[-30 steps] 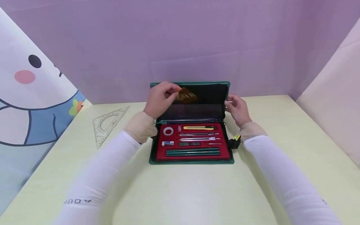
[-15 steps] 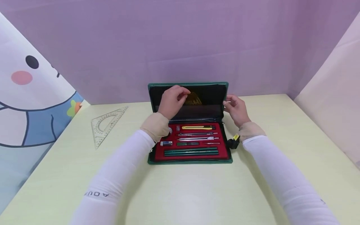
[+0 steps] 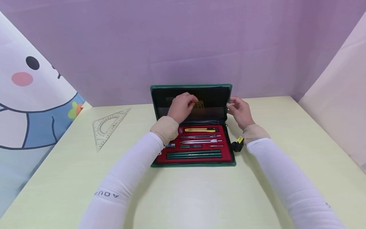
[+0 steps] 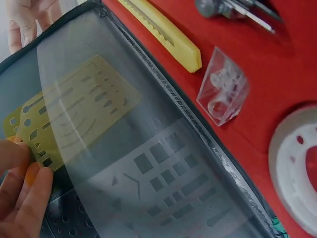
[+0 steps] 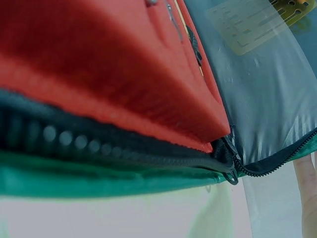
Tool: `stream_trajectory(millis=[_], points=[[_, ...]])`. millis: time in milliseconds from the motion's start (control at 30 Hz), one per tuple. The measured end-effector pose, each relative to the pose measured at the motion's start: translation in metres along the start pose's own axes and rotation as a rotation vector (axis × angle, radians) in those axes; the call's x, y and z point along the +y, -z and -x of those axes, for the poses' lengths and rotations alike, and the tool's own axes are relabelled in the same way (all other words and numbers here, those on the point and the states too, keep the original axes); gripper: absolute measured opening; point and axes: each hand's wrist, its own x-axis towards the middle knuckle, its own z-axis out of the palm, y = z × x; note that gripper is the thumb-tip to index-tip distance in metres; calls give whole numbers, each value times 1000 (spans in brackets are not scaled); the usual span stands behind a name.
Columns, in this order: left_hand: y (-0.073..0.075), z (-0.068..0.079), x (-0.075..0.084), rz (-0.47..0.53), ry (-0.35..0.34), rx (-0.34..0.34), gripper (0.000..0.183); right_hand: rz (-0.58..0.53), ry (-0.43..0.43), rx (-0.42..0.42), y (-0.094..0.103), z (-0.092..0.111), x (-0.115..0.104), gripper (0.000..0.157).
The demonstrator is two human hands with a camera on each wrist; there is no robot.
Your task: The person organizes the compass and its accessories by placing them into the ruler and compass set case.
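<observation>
In the head view, a green zip-up drawing-set case (image 3: 192, 165) lies with its lid raised. My left hand (image 3: 181, 107) pinches a yellow see-through drawing template (image 4: 74, 115) at one corner. Much of the template sits behind the lid's clear pocket (image 4: 106, 186), while the pinched end sticks out past the pocket's edge. Another, clear template (image 4: 171, 181) with square cutouts lies in the same pocket. At the lid's right edge, my right hand (image 3: 241, 113) holds the lid up between thumb and fingers. My left forearm covers the left part of the red tray (image 3: 227, 156).
Set in the tray are a yellow cutter knife (image 3: 200, 130), compasses (image 3: 200, 141), green pencils (image 3: 194, 155) and an eraser (image 3: 170, 146). A clear set square (image 3: 107, 127) lies left on the table. Near my right wrist is a small black-and-yellow object (image 3: 237, 145).
My left hand has moved right and down, sliding the yellow template deeper into the lid pocket. The right hand keeps its hold on the lid's edge.
</observation>
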Motion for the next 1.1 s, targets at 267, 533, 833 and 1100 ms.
stream_trajectory(millis=[267,533,833,1100], points=[[-8,-2,3,-68,12,-31,20,6,-6,-1,0,-1,1,23],[-13,-1,6,-94,24,-78,21,-28,4,-6,0,-1,2,15],[-6,2,6,-98,-4,-10,21,-32,2,-17,2,-3,3,15],[21,7,-15,-17,-67,170,22,-58,6,-20,5,-3,3,18]])
